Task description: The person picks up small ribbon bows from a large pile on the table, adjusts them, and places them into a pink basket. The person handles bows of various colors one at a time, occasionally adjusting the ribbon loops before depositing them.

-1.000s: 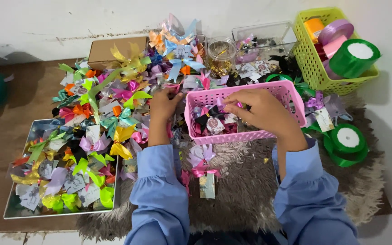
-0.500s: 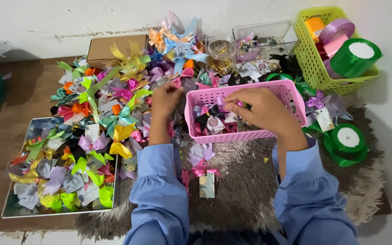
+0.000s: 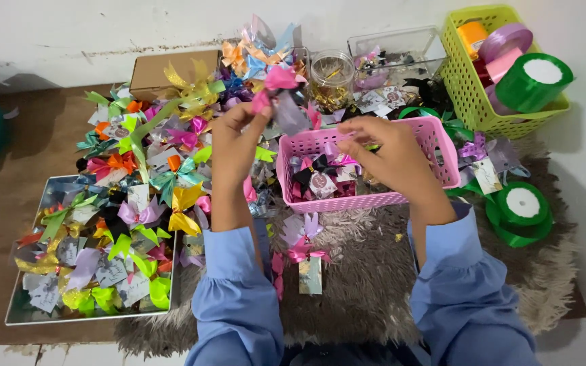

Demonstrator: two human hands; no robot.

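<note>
The left hand (image 3: pixel 235 139) pinches one pink bow (image 3: pixel 274 85), lifted above the pile of bows (image 3: pixel 150 163). The right hand (image 3: pixel 391 156) hovers over the pink basket (image 3: pixel 435 146), fingers curled narrow; I cannot tell what it grips. One green basket (image 3: pixel 473 102) sits far right, one jar (image 3: pixel 330 78) far, one tray (image 3: pixel 42 315) near left. Two green ribbon rolls show. The shaggy mat (image 3: pixel 367 285) nearby stays mostly open.

Both arms wear light blue long sleeves of soft, slightly creased cloth, gathered at elastic cuffs near the wrists. Left hand (image 3: pixel 239 139) and right hand (image 3: pixel 391 152) are bare: no rings, watch, or gloves seen.
</note>
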